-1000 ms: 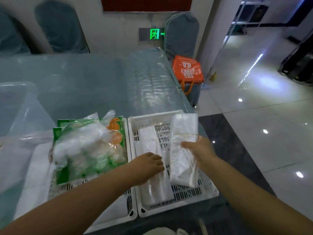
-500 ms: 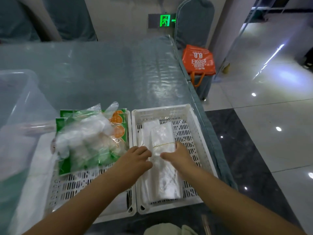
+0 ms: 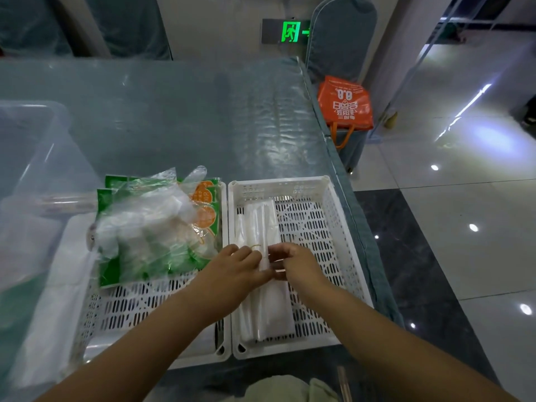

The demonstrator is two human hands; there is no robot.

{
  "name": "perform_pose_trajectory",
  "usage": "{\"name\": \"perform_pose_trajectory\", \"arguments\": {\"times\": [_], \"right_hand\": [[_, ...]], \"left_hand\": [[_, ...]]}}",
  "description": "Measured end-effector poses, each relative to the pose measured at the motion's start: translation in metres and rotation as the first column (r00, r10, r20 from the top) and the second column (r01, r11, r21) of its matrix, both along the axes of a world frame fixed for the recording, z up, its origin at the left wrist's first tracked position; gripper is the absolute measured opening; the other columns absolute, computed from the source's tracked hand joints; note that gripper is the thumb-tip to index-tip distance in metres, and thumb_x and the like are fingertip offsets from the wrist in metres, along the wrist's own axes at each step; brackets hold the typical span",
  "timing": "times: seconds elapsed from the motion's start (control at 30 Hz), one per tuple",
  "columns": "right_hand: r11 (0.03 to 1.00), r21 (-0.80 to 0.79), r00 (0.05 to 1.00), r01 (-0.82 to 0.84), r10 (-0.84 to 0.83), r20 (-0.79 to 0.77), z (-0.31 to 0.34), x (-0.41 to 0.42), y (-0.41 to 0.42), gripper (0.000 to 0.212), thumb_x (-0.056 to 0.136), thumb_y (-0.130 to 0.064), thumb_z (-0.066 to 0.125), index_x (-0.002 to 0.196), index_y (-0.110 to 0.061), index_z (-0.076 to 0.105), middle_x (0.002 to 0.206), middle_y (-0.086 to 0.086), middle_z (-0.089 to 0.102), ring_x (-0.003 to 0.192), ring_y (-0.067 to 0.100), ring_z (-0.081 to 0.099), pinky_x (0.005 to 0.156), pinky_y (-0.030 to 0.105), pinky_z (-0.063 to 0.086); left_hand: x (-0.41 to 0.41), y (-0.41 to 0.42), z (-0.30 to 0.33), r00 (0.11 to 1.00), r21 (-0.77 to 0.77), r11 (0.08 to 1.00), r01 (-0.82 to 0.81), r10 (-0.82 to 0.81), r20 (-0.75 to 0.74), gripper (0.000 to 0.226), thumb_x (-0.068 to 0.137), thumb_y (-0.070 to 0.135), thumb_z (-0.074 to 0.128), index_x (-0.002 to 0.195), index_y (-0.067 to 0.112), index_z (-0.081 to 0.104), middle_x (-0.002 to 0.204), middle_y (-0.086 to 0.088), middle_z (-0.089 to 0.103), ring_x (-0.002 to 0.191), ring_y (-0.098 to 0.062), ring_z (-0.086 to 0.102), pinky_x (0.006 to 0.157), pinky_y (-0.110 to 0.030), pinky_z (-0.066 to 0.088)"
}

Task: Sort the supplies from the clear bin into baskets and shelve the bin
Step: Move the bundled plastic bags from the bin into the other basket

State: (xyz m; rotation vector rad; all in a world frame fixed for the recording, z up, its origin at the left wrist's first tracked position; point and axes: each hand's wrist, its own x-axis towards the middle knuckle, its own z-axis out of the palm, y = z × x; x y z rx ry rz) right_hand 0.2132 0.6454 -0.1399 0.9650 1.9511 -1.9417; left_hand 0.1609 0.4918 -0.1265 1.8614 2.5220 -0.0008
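Two white slotted baskets stand side by side at the table's near edge. The right basket (image 3: pixel 342 221) holds a stack of clear plastic bag bundles (image 3: pixel 261 221) lying lengthwise, one tied with a thin rubber band. My left hand (image 3: pixel 232 274) and my right hand (image 3: pixel 293 264) both rest on the middle of that stack, fingers pinching the top bundle from either side. The left basket (image 3: pixel 139 309) carries green and orange packets of clear disposable gloves (image 3: pixel 156 227). The clear bin (image 3: pixel 34 158) stands at the far left.
The table (image 3: pixel 174 111) is covered in glossy clear plastic; its right edge runs just beside the right basket. An orange bag (image 3: pixel 345 103) sits on a chair past the far right corner. A padded chair back stands behind it. Tiled floor lies to the right.
My right hand brought the tied bundle from the basket's right side onto the stack at its left. Both hands have closed in on the bundle's middle.
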Motion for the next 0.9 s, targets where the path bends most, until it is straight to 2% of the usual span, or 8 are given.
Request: {"name": "perform_pose_trajectory", "arguments": {"times": [0.07,0.13,0.2,0.3,0.4,0.67,0.77,0.9], "right_hand": [[0.961,0.269,0.998,-0.066,0.057,0.040,-0.011,0.003,0.008,0.037,0.086,0.008,0.039,0.103,-0.012,0.065,0.106,0.006,0.065,0.096,0.019,0.062,0.081,0.030,0.054],[0.780,0.604,0.985,-0.163,0.090,0.149,-0.024,0.008,0.014,0.025,0.086,-0.011,0.053,0.108,-0.017,0.063,0.108,0.000,0.064,0.102,0.019,0.059,0.087,0.036,0.051],[0.682,0.696,0.968,-0.226,0.081,0.236,-0.031,0.011,0.015,0.023,0.080,-0.033,0.064,0.098,-0.020,0.060,0.094,-0.003,0.063,0.090,0.018,0.060,0.080,0.037,0.051],[0.637,0.707,0.943,-0.309,0.108,0.315,-0.038,0.008,0.007,0.037,0.071,-0.055,0.066,0.086,-0.025,0.050,0.080,-0.007,0.057,0.079,0.015,0.057,0.078,0.035,0.045],[0.598,0.733,0.937,-0.325,0.101,0.334,-0.041,0.002,0.001,0.040,0.070,-0.057,0.066,0.083,-0.023,0.049,0.080,-0.005,0.057,0.081,0.018,0.057,0.078,0.036,0.041],[0.846,0.511,0.982,-0.153,0.073,0.174,-0.040,-0.007,-0.005,0.023,0.074,-0.020,0.068,0.086,-0.017,0.049,0.082,0.000,0.056,0.072,0.018,0.055,0.060,0.030,0.042],[0.863,0.490,0.989,-0.120,0.059,0.138,-0.040,-0.005,-0.002,0.022,0.072,-0.017,0.067,0.080,-0.019,0.047,0.074,-0.004,0.052,0.064,0.013,0.049,0.055,0.027,0.037],[0.826,0.558,0.995,-0.080,0.035,0.090,-0.036,0.001,0.003,0.025,0.072,-0.014,0.066,0.072,-0.025,0.043,0.070,-0.007,0.049,0.059,0.009,0.045,0.055,0.026,0.038]], "left_hand": [[0.000,0.000,-0.001,1.000,-0.024,1.000,-0.012,0.012,-0.020,0.056,0.052,0.020,0.080,0.105,0.031,0.065,0.083,0.000,0.062,0.078,-0.020,0.061,0.068,-0.032,0.052],[0.000,-0.001,-0.003,0.999,-0.039,0.999,-0.031,0.030,-0.024,0.057,0.047,0.020,0.083,0.101,0.030,0.067,0.083,-0.001,0.063,0.079,-0.021,0.062,0.068,-0.032,0.053],[0.001,-0.002,-0.005,0.999,-0.043,0.998,-0.045,0.044,-0.026,0.059,0.047,0.019,0.084,0.102,0.030,0.065,0.084,-0.001,0.062,0.079,-0.021,0.061,0.068,-0.033,0.053],[0.000,-0.005,-0.007,0.998,-0.018,0.998,-0.063,0.063,-0.008,0.064,0.051,0.018,0.083,0.110,0.030,0.061,0.083,-0.001,0.060,0.080,-0.022,0.060,0.069,-0.034,0.053],[-0.001,-0.008,-0.008,0.998,-0.010,0.998,-0.068,0.068,0.004,0.067,0.055,0.017,0.080,0.117,0.030,0.058,0.083,-0.001,0.059,0.081,-0.022,0.059,0.070,-0.035,0.054],[-0.001,-0.007,-0.008,0.997,0.008,1.000,-0.013,0.014,-0.080,0.063,0.054,0.021,0.079,0.114,0.029,0.063,0.101,-0.004,0.065,0.097,-0.025,0.062,0.081,-0.037,0.054],[-0.002,-0.003,-0.007,0.994,0.018,0.999,0.051,-0.049,-0.102,0.052,0.059,0.021,0.075,0.110,0.027,0.066,0.118,-0.004,0.065,0.113,-0.026,0.058,0.091,-0.042,0.050],[-0.005,0.002,-0.005,0.992,-0.027,0.995,0.099,-0.101,-0.075,0.044,0.059,0.023,0.077,0.103,0.027,0.069,0.116,0.002,0.068,0.114,-0.018,0.059,0.096,-0.042,0.045]]}}
